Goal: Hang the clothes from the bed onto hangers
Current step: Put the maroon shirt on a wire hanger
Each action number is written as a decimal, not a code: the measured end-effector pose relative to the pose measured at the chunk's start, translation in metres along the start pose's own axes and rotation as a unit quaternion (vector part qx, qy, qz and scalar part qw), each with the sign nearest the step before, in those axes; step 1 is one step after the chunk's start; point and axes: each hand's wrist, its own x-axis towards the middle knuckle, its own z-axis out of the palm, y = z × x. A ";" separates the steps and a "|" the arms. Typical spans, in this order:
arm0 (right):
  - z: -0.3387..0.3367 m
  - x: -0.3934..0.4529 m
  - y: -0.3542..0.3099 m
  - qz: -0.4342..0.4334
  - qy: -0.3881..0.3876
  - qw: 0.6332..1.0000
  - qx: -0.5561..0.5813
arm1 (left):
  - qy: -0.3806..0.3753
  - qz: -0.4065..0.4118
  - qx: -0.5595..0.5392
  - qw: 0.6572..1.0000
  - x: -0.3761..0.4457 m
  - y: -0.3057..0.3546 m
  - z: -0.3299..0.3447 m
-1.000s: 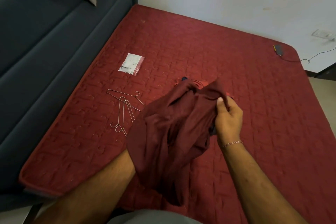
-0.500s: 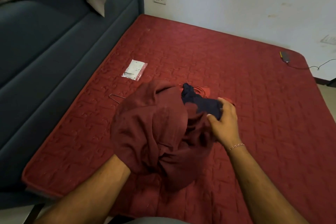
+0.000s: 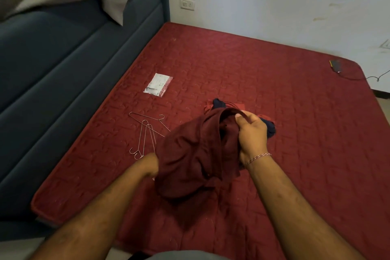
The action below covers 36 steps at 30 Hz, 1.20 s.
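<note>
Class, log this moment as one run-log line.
right hand: grips maroon cloth garment | left hand: inside garment | thin wire hangers: on bed

both forearms are bare, with no sleeves in view and fine dark hair along them. the right hand (image 3: pixel 252 133) has a thin braided thread bracelet (image 3: pixel 258 157) in red and white round its wrist. the left hand (image 3: pixel 150 163) is mostly hidden. at the near edge, a strip of grey clothing (image 3: pixel 179 255) shows between the arms.

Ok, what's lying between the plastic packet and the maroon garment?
Head view: the wire hangers lie on the mattress between the plastic packet and the maroon garment.
</note>
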 end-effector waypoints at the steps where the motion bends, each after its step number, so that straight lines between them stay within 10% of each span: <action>1: -0.003 0.002 0.001 -0.013 -0.003 1.000 -0.026 | 0.043 -0.007 0.011 0.999 -0.019 0.021 -0.009; 4: -0.003 0.001 0.009 -0.048 -0.051 0.991 -0.111 | 0.203 0.040 -0.226 0.952 -0.044 0.056 -0.011; 6: 0.003 -0.005 0.018 -0.039 -0.075 0.988 -0.130 | 0.152 0.107 -0.392 0.901 -0.048 0.101 -0.005; 8: 0.009 -0.010 0.026 -0.018 -0.077 0.990 -0.118 | 0.117 0.167 -0.371 0.906 -0.056 0.152 0.005; 13: -0.006 -0.001 0.023 0.030 -0.085 0.991 -0.100 | 0.298 0.077 -0.186 0.933 -0.025 0.137 0.012; 19: -0.048 0.018 0.033 -0.131 -0.137 0.906 -0.379 | 0.155 0.087 -0.468 0.866 -0.042 0.143 -0.018; 24: -0.054 0.013 0.024 -0.019 -0.211 0.960 -0.180 | 0.071 0.078 -0.655 0.749 -0.065 0.148 -0.026; 30: -0.053 0.004 0.016 0.141 -0.222 0.965 0.002 | -0.035 0.117 -0.569 0.813 -0.070 0.116 -0.030; 36: -0.062 0.006 0.032 0.076 -0.340 0.930 -0.118 | 0.138 0.013 -0.401 0.906 -0.057 0.099 -0.026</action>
